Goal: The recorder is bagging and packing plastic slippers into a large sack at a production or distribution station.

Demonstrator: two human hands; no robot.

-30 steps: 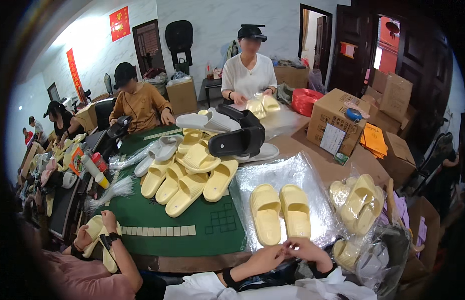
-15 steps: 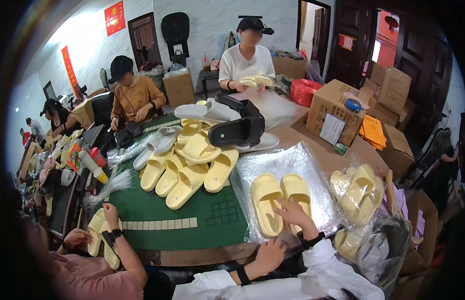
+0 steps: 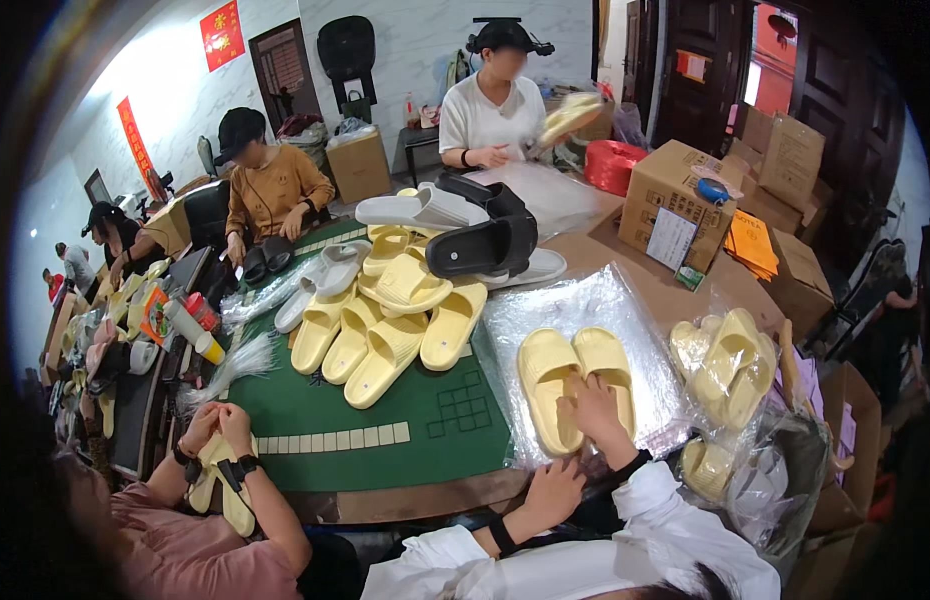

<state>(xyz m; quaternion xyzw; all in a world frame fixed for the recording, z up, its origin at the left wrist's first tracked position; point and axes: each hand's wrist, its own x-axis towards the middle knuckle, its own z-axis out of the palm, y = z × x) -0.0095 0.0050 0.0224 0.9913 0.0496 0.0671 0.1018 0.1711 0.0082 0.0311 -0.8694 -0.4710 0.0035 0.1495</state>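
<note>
A pair of pale yellow slide slippers (image 3: pixel 550 390) lies side by side, toes away from me, on a stack of clear plastic bags (image 3: pixel 505 325). My right hand (image 3: pixel 593 412) is over the inner edges of the pair, fingers stretched out and touching the slippers; part of the right slipper is hidden beneath it. Close to the table's front edge and the bags' near edge rests my left hand (image 3: pixel 553 497). Its fingers are apart, slightly bent, and hold nothing. Both wrists wear dark bands.
Yellow, grey and black slippers are heaped (image 3: pixel 385 340) on the green mat (image 3: pixel 450 470). Bagged slippers (image 3: pixel 730 375) lie right, below a cardboard box (image 3: pixel 675 205). Left, a co-worker in pink (image 3: pixel 200 540) handles slippers; across, one in white (image 3: pixel 495 115) holds a pair.
My view has shifted slightly. The left co-worker's hands have come together above the slippers. Across the table, the slippers in the co-worker's hand have swung right. My right hand still touches the yellow pair.
</note>
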